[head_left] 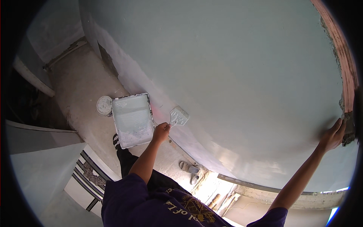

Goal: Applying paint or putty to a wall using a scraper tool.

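Note:
My left hand (pixel 162 132) is closed round the handle of a wide flat paintbrush (pixel 179 116). The brush is smeared with pale paint, and its bristles point up and right toward the pale green-grey wall (pixel 242 83). Whether they touch the wall I cannot tell. Just left of that hand lies a black-rimmed paint tray (pixel 151 113) holding light grey-white paint. Far to the right, my right hand (pixel 332 135) rests at the wall's edge, its fingers stretched toward a rough dark patch (pixel 348 130) below a brown ribbed strip (pixel 342 60).
A small paint-stained bucket (pixel 104 106) stands beside the tray on the concrete floor (pixel 85 81). Grey sandals (pixel 191 168) lie near the wall's foot, by a bright opening. At lower left is a white panel with black stripes (pixel 85 178). My foot (pixel 117 141) is close to the tray.

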### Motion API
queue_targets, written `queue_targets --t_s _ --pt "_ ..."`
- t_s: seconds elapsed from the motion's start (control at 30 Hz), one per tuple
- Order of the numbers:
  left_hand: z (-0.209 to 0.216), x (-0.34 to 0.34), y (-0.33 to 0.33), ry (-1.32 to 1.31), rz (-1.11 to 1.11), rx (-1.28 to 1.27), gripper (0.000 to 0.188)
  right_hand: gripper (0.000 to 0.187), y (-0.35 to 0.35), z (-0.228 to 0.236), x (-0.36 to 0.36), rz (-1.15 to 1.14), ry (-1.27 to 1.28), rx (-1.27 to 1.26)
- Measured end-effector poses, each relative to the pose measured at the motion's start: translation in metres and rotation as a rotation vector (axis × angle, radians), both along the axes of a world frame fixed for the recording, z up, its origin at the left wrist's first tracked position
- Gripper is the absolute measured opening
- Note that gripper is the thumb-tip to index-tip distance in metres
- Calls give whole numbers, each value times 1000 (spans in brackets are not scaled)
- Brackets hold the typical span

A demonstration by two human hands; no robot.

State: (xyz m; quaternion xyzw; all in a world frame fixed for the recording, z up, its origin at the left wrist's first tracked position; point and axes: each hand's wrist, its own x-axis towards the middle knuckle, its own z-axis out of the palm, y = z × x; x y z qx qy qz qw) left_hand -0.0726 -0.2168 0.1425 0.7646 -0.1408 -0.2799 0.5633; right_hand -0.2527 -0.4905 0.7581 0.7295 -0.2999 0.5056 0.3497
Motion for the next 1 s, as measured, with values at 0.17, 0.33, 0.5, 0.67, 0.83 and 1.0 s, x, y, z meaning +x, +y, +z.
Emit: queue_targets --t_s 0.17,0.33,0.5,0.67,0.83,1.0 --pt "-43 4 -3 -60 87 329 32 54 4 -4 10 45 3 -42" --pt "2 5 -20 -123 53 287 31 54 5 -6 8 46 -9 -56" --pt "15 -6 3 -117 93 -29 31 54 1 1 0 -10 -7 25" --pt "-28 -7 -5 -16 124 459 31 55 1 -3 6 28 0 -29" --pt "25 -5 -6 -125 93 200 30 58 -8 -1 -4 -13 -20 -29" --pt "9 -14 45 -54 146 -115 28 60 -15 0 -4 12 -32 -32"
